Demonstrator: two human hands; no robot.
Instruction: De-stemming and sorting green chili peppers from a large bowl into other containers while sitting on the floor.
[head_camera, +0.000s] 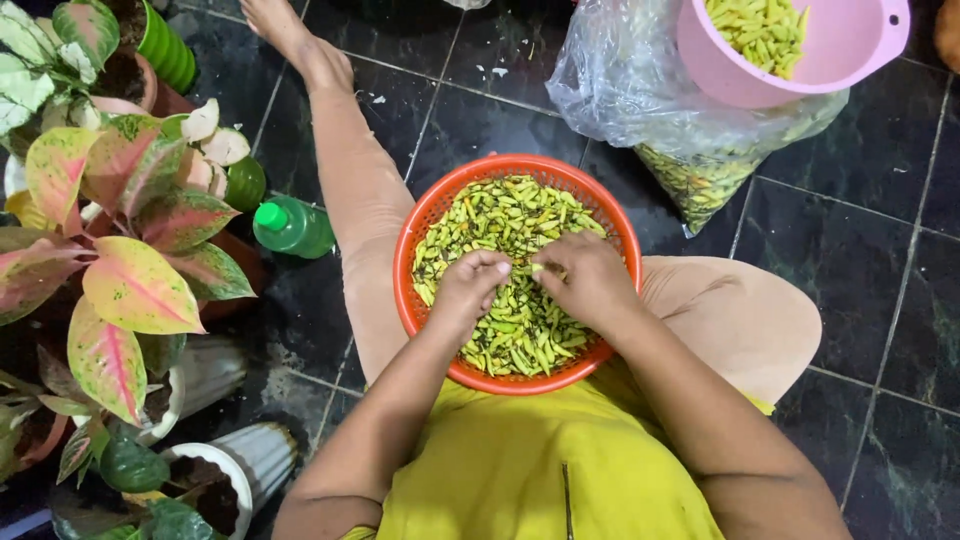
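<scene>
- Head view: a round orange plastic basket (517, 270), perforated and heaped with small green and yellow chili peppers (510, 225), rests on the lap of a person sitting on the dark tiled floor (850, 240).
- The left hand (470, 290) is curled, its fingertips pinched on one pepper over the middle of the heap.
- The right hand (590, 278) is close beside it, fingers bunched on the peppers; what exactly it grips is hidden.
- A pink plastic bowl (845, 55) of more peppers sits upper right, on a clear plastic bag (640, 90) with peppers inside.
- A green plastic bottle (292, 227) lies left of the basket, near potted plants with pink-green leaves (130, 270).
</scene>
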